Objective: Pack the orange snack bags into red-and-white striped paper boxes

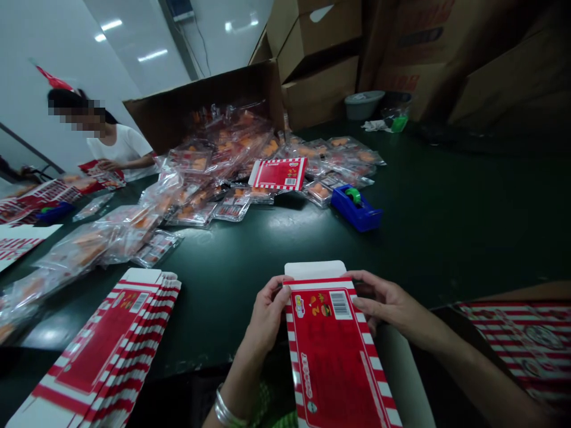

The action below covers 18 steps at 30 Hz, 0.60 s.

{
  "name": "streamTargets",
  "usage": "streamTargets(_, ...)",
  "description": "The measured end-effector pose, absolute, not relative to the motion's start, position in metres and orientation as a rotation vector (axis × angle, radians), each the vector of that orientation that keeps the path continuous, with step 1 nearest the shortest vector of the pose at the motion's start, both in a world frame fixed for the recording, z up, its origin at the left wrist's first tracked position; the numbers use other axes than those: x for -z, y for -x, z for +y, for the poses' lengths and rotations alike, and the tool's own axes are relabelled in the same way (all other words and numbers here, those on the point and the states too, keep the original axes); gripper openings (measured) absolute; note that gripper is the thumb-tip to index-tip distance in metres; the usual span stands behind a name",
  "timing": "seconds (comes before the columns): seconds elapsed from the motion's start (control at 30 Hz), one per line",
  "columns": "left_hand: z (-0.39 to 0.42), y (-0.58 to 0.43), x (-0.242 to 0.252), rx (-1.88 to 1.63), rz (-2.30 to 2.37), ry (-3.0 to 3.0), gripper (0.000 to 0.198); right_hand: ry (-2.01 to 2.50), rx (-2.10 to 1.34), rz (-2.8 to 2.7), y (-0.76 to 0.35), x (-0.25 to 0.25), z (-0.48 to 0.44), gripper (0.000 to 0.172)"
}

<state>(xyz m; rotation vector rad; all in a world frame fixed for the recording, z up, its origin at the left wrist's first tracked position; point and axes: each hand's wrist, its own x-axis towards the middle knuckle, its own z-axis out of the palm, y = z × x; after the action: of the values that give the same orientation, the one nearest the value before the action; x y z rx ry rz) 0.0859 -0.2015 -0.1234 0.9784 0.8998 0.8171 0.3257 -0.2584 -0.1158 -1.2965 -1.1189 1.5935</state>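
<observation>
I hold a flat red carton with white stripes and a barcode (332, 345) upright in front of me, its white top flap pointing away. My left hand (267, 318) pinches the carton's upper left edge, a silver bangle on that wrist. My right hand (386, 303) grips the upper right edge, fingers curled against the side. A stack of the same flat cartons (111, 345) lies to my left on the dark green table (446, 226).
A heap of clear packets with orange contents (214, 172) spills from a tipped cardboard box (178, 113). One carton (279, 174) lies on the heap. A blue tape dispenser (354, 205) sits beyond my hands. Another person (113, 145) works at far left. Cardboard boxes stand behind.
</observation>
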Motion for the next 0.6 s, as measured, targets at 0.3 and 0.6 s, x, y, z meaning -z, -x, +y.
streamTargets(0.3, -0.193, -0.101, 0.132, -0.845, 1.064, -1.144, 0.021, 1.592, -1.06, -1.166, -0.321, 0.123, -0.247, 0.034)
streamTargets(0.6, -0.192, -0.106, 0.138, -0.796, 1.05, -1.266, 0.01, 1.626, -0.729, -1.661, -0.323, 0.129, -0.254, 0.019)
